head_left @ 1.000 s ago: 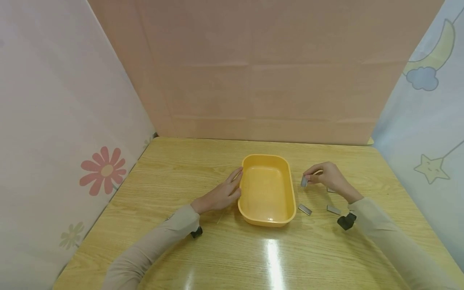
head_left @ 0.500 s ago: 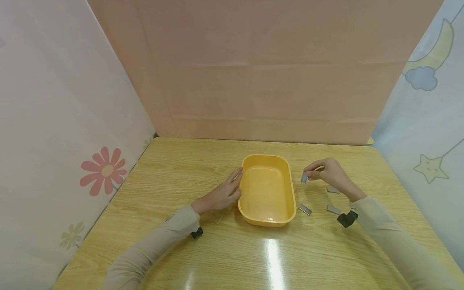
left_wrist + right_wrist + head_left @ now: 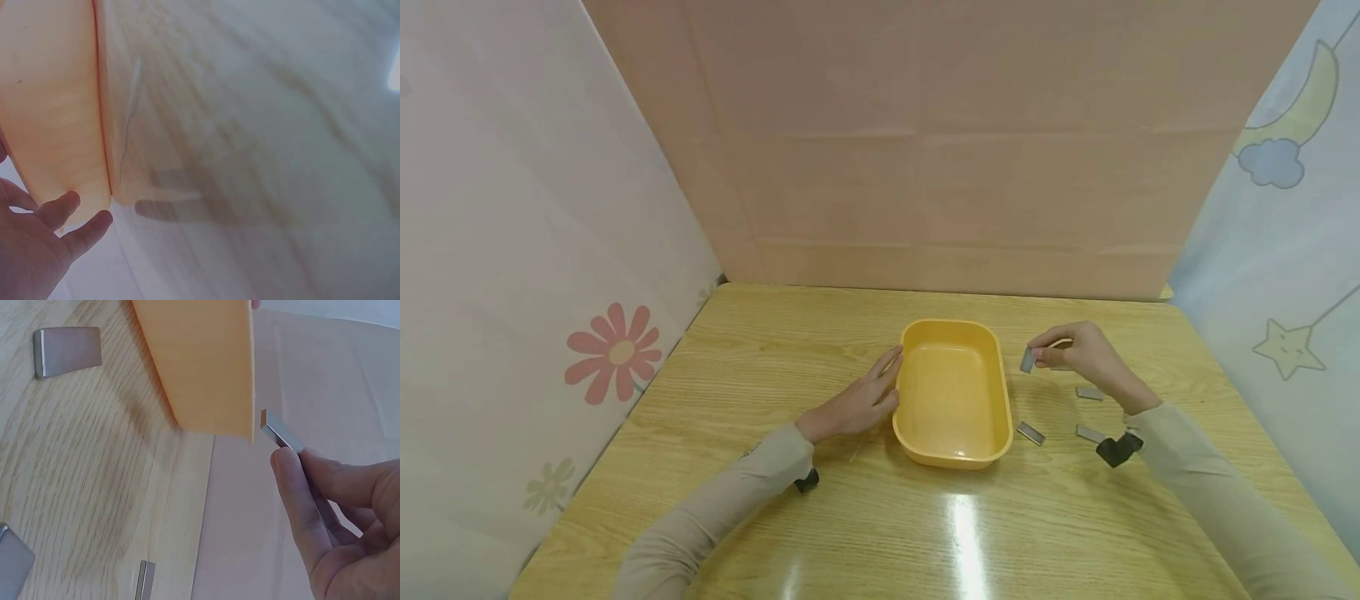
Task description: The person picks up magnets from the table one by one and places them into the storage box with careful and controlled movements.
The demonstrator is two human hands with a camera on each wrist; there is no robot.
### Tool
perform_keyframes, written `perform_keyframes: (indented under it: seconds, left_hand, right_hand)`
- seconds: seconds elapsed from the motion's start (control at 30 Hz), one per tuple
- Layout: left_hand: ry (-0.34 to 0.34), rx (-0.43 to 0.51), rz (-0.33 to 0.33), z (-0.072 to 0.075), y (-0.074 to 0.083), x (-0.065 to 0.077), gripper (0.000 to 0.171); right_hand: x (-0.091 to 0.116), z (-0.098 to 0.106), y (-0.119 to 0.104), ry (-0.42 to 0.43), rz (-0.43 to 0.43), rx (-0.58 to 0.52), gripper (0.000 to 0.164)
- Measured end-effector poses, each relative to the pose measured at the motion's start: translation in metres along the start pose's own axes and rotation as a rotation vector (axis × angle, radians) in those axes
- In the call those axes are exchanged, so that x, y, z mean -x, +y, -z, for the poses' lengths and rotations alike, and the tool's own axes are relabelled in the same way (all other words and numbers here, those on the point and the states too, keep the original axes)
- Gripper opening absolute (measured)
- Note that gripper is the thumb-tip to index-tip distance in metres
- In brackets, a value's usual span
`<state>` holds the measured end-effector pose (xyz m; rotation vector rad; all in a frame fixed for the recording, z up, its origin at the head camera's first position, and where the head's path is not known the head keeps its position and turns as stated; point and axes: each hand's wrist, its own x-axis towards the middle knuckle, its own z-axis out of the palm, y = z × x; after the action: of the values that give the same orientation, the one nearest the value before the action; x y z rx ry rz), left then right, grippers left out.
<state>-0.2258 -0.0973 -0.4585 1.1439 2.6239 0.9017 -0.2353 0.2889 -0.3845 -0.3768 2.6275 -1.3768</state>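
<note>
A yellow plastic basin stands on the wooden table. My left hand lies against its left wall, fingers fairly straight and touching the rim; the left wrist view shows the left fingertips at the basin wall. To the basin's right, my right hand pinches a small silver metal bar between thumb and fingers, above the table. In the right wrist view, the bar points toward the basin's rim, a short gap away.
Several similar silver bars lie on the table right of the basin: one bar close to its side, another bar further right, a third bar below the right hand. A pink sheet rises behind the table, with patterned sheets at both sides.
My right hand has risen slightly with the silver bar, moving a little toward the table's far side and uncovering bars beneath it. My left hand has stayed at the basin.
</note>
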Motion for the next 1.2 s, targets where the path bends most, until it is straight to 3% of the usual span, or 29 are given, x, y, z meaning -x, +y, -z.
perform_keyframes:
  seconds: [1.2]
  left_hand:
    - [-0.013, 0.025, -0.003, 0.000, -0.005, 0.001, 0.061]
  right_hand:
    - [-0.005, -0.015, -0.028, -0.071, 0.029, -0.087, 0.025]
